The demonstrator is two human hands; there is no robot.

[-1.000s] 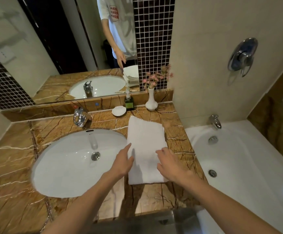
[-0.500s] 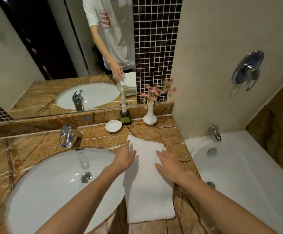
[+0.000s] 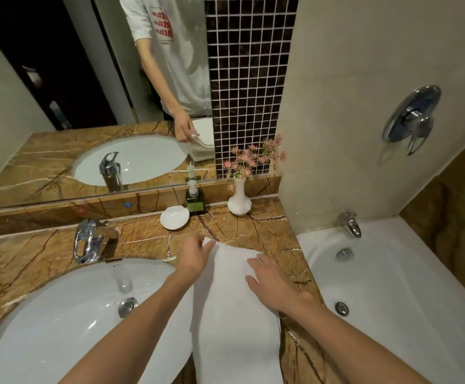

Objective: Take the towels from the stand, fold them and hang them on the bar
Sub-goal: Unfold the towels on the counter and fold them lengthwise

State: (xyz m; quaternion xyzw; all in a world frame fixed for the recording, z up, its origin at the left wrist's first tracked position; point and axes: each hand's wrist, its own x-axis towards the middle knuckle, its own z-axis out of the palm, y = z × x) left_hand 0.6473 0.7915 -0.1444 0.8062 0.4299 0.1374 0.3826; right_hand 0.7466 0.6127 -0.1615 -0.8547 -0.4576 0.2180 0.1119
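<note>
The white sink [image 3: 59,322] before me is set into a brown marble countertop [image 3: 148,234], with its chrome faucet [image 3: 87,241] just behind the basin. Behind the sink to the right, under the mirror [image 3: 59,79], stand a white soap dish [image 3: 174,216], a dark pump bottle [image 3: 195,199] and a white vase [image 3: 239,200] of pink flowers. Farther right of the sink lies the bathtub [image 3: 392,300].

Left hand [image 3: 192,257] pinches towel [image 3: 234,322]; right hand [image 3: 271,285] lies flat.

Bathroom, as I see it: white basin [image 3: 54,328] set in a brown marble counter [image 3: 148,239] at left, mirror [image 3: 45,79] on the far wall, bathtub [image 3: 420,314] at right.
</note>
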